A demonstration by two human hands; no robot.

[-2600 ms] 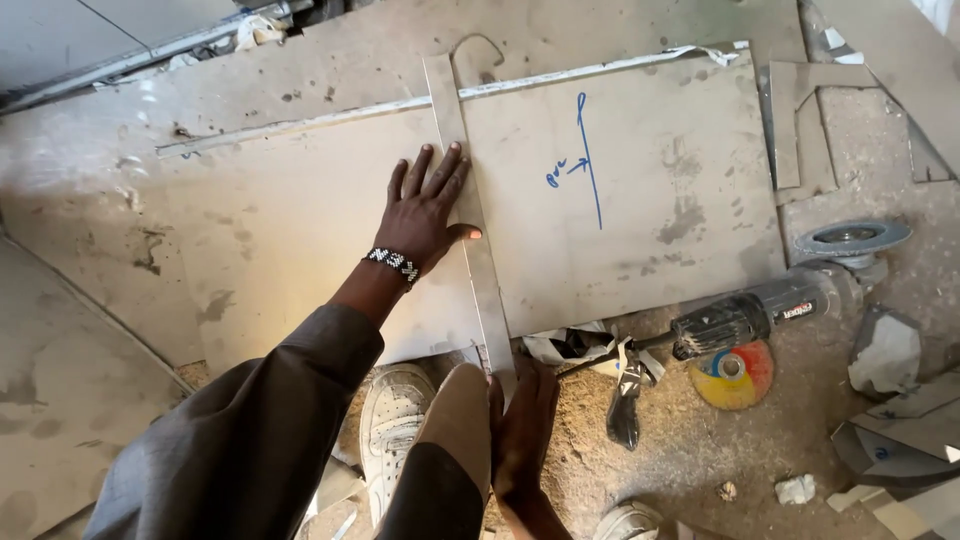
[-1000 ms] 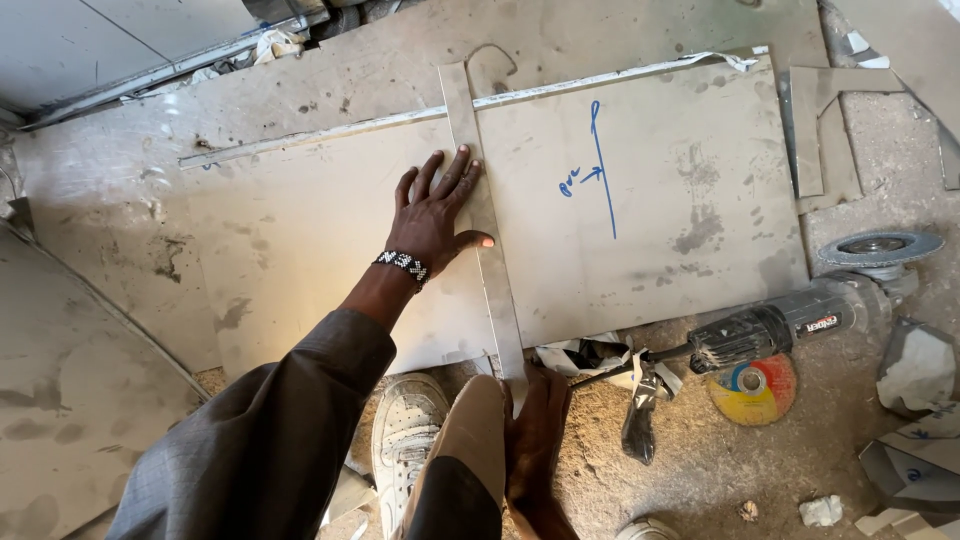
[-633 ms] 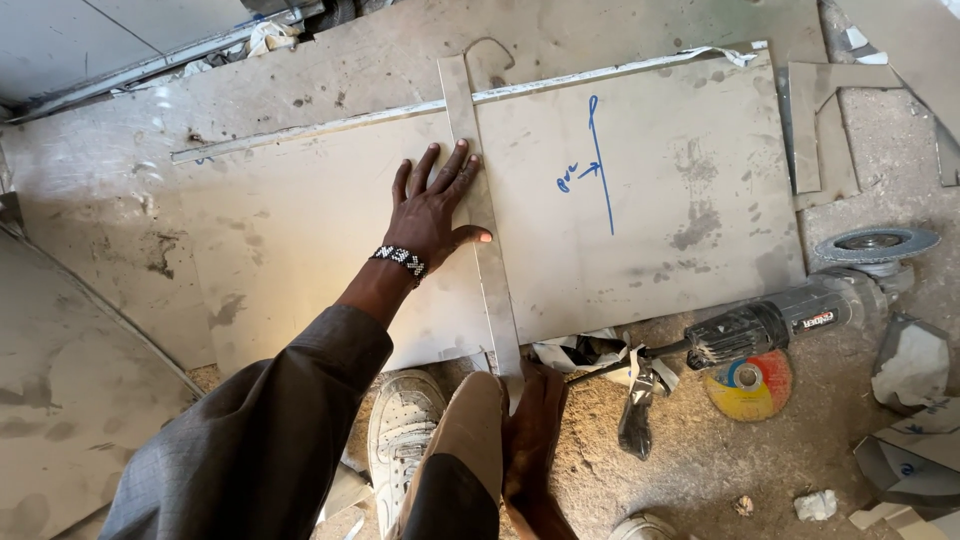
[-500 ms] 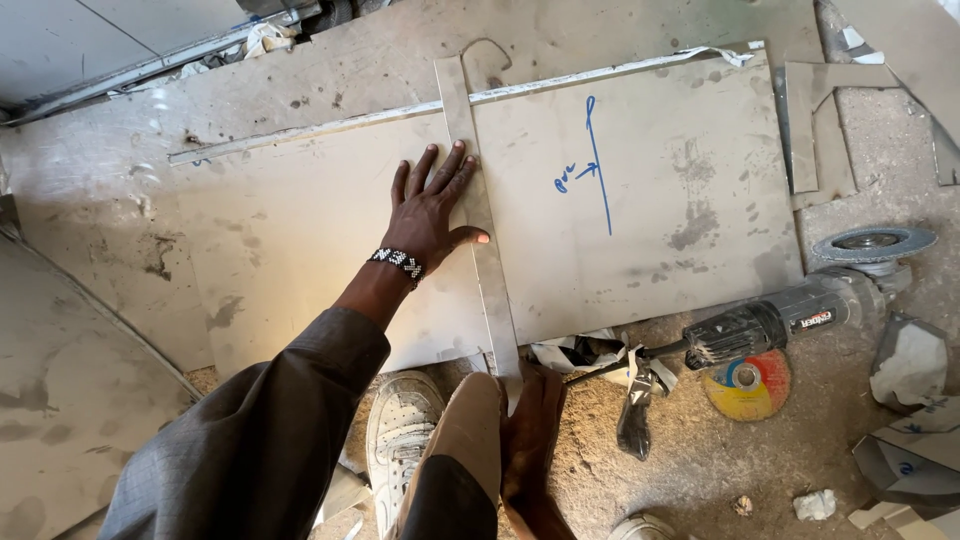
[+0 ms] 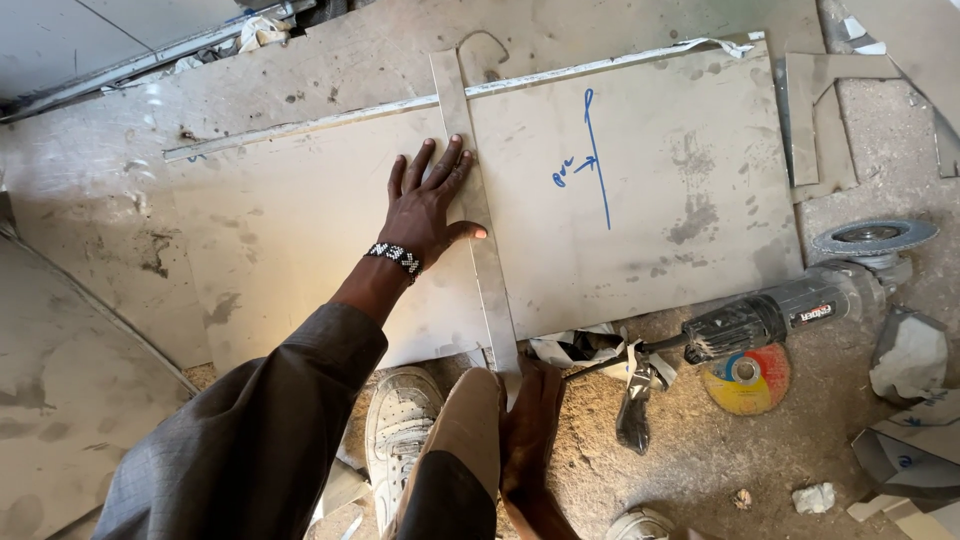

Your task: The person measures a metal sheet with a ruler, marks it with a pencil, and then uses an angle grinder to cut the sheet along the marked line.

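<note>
Left hand grip: not clenched, palm flat, fingers spread, pressing down on the long narrow strip and the big grey tile next to it. Thumb lies across the strip, fingertips at its left edge. Beaded black/white wristband on that wrist, grey sleeve behind it.

Right hand is low in frame beside the knee, at the near end of the strip w/ fingers up by the tile's near edge. Can't tell its grip: partly hidden by the leg, contact w/ strip end unclear.

Strip runs roughly front-to-back across the tile, slightly tilted, far end sticking past the tile's far edge. Tile lies flat on the dusty floor, approx centre of view. Blue pen line w/ a small arrow mark sits on the tile, right of the strip, roughly parallel to it, well apart from the left hand.

Angle grinder lies on the floor just off the tile's near-right corner, disc end to the right. Loose yellow/red cutting disc just beside it, nearer the person. White sneaker at the tile's near edge, left of the knee. Tile offcuts scattered far right.
</note>
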